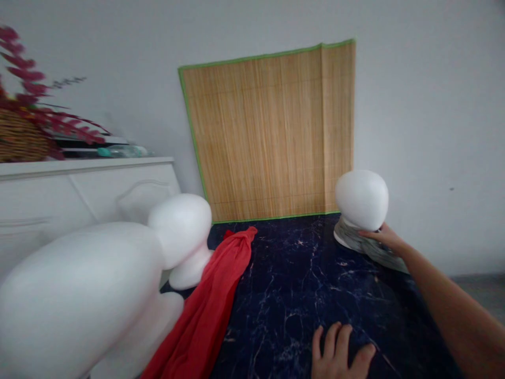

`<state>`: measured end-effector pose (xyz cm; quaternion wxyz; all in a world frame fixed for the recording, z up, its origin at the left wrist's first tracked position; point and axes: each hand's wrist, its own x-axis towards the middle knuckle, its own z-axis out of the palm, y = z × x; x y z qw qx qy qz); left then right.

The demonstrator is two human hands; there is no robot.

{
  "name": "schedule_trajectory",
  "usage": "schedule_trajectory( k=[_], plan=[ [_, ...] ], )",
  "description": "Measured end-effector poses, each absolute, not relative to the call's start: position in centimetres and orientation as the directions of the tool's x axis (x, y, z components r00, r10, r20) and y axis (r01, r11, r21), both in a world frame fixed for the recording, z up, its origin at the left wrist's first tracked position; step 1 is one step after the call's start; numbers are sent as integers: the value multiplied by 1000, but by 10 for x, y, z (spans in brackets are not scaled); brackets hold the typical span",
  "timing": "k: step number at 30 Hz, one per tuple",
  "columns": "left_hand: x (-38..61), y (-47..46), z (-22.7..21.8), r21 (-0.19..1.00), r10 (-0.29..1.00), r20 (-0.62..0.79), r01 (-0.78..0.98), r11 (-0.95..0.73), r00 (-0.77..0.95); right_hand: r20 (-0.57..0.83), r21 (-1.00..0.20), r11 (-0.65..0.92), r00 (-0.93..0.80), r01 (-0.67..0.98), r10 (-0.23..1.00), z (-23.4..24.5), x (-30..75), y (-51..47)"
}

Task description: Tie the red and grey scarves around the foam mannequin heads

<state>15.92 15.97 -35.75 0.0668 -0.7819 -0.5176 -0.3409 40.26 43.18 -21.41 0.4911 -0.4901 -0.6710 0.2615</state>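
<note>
My right hand (pixel 384 238) reaches to the far right and grips the grey scarf (pixel 351 237) wrapped round the neck of a white mannequin head (pixel 362 199). Part of the scarf trails off to the right along the table; my fingertips are partly hidden under the head. At the bottom of the view, my left hand (pixel 338 353) rests open on the dark blue marble-patterned table (pixel 292 284), fingers apart and holding nothing. A long red scarf (pixel 209 295) lies left of it, beside two more white mannequin heads (pixel 87 289), (pixel 181 226).
A bamboo mat (pixel 272 137) with green edging stands against the wall behind the table. To the left is a white cabinet (pixel 98 192), bearing a wicker basket (pixel 21 137) with pink artificial flowers and a clear plastic bottle (pixel 124 151).
</note>
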Motion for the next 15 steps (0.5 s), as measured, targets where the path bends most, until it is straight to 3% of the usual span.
schedule_trajectory(
  k=[3,7,12,15],
  plan=[
    [157,160,-348,292,821,490,832,-472,293,415,-803,359,14,475,910,-223,421,408],
    [150,146,-312,435,871,357,765,-475,337,538,-713,402,80,575,839,-265,433,345],
    [147,124,-274,574,884,313,672,-468,348,560,-643,559,-176,523,810,-313,396,233],
    [150,112,-257,593,887,354,662,-457,295,571,-500,654,-352,568,742,-325,370,193]
  ],
)
